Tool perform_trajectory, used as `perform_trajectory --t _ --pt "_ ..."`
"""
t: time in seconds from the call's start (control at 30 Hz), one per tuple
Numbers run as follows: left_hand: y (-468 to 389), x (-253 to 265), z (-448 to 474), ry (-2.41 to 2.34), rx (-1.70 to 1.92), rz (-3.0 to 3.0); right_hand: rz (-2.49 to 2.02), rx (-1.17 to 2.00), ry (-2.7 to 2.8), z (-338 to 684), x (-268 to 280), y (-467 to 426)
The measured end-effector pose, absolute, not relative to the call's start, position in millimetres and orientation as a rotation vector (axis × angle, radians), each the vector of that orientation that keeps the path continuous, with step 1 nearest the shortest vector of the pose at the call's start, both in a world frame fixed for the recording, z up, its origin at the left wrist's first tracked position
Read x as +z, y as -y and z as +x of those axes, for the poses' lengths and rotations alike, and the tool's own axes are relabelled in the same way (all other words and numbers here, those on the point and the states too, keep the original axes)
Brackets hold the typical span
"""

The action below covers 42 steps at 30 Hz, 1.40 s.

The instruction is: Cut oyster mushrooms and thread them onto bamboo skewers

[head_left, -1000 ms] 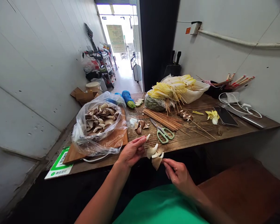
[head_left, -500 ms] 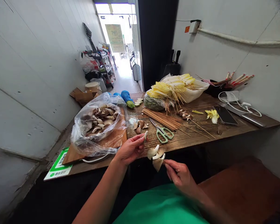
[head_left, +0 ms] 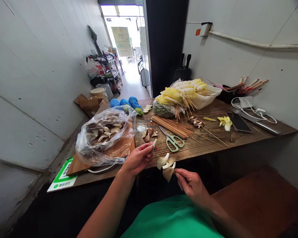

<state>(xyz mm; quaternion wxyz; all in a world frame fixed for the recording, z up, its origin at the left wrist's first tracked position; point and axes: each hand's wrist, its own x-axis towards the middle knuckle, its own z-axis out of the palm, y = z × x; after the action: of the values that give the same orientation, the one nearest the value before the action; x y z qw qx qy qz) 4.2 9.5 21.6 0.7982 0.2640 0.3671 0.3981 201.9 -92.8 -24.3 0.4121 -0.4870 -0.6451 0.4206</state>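
Observation:
My left hand (head_left: 142,157) pinches a mushroom piece (head_left: 155,143) by its side, its pale stem pointing up, at the tip of a thin wooden skewer (head_left: 160,151). Several oyster mushroom pieces (head_left: 168,165) are threaded lower on that skewer. My right hand (head_left: 190,182) grips the skewer at its other end, just behind the threaded pieces. Both hands hover at the table's front edge. Beyond them lie green-handled scissors (head_left: 174,142), a few loose mushroom pieces (head_left: 149,134) and a bundle of bare skewers (head_left: 172,126).
At left, a clear plastic bag (head_left: 85,142) of mushrooms rests on a wooden board (head_left: 125,145). Skewered cabbage leaves (head_left: 180,92) lie over a white basin (head_left: 210,97). A finished-looking mushroom skewer (head_left: 196,122), a phone (head_left: 239,122) and a long knife (head_left: 265,127) lie rightward.
The upper film of the plastic bag has sunk down over the mushrooms, showing more of the blue-netted vegetables behind it. Both hands and the skewer stay nearly still.

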Motion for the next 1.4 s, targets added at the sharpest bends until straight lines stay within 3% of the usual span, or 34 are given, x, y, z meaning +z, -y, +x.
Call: perform_trajectory --t 0.9,1.4 --pt "-4.5 18.8 7.1 -0.962 0.849 0.645 -1.261 1.073 1.632 200.1 -23.6 90.4" --pt "-9.1 23.5 3.1 -0.732 0.873 0.310 -1.278 1.093 1.626 205.9 -15.2 98.8"
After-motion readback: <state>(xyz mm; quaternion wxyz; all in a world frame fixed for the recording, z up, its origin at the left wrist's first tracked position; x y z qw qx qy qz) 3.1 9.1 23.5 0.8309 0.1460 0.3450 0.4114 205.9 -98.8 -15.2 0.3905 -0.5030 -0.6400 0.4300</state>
